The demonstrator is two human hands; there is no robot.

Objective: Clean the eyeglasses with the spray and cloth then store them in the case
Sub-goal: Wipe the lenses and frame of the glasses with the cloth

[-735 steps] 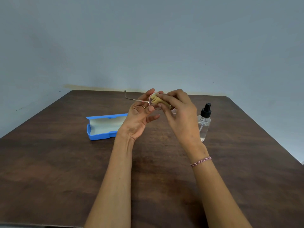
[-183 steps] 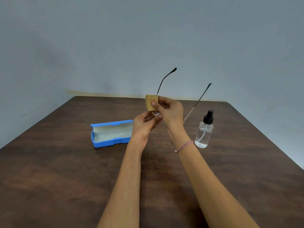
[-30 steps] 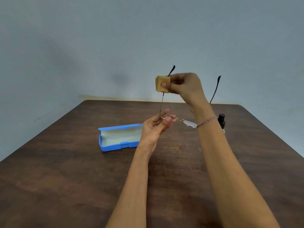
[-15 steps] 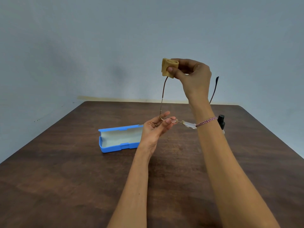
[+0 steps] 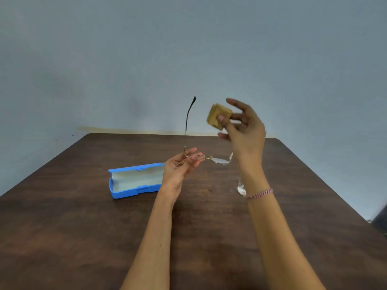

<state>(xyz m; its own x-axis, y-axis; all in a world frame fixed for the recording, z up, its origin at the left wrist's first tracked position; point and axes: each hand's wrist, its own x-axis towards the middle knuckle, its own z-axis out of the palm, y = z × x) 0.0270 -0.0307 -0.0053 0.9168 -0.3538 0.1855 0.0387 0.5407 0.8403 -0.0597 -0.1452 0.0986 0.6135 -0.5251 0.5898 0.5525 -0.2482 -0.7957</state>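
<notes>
Off the upright temple tip came the folded tan cloth (image 5: 217,118), now pinched just right of it between the right hand's (image 5: 245,130) thumb and fingers. The eyeglasses (image 5: 219,160) hung above the tabletop (image 5: 83,227), pinched near one lens by the left hand (image 5: 180,168). Left of that hand lay the open blue case (image 5: 136,182); the spray bottle (image 5: 241,188) stood mostly hidden behind the right forearm.

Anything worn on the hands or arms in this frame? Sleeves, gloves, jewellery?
No gloves, and no sleeves in view. The left hand has a thin ring on one finger. The right hand is motion-blurred and no ring shows on it. Its wrist carries a narrow braided bracelet, pink and white.
</notes>
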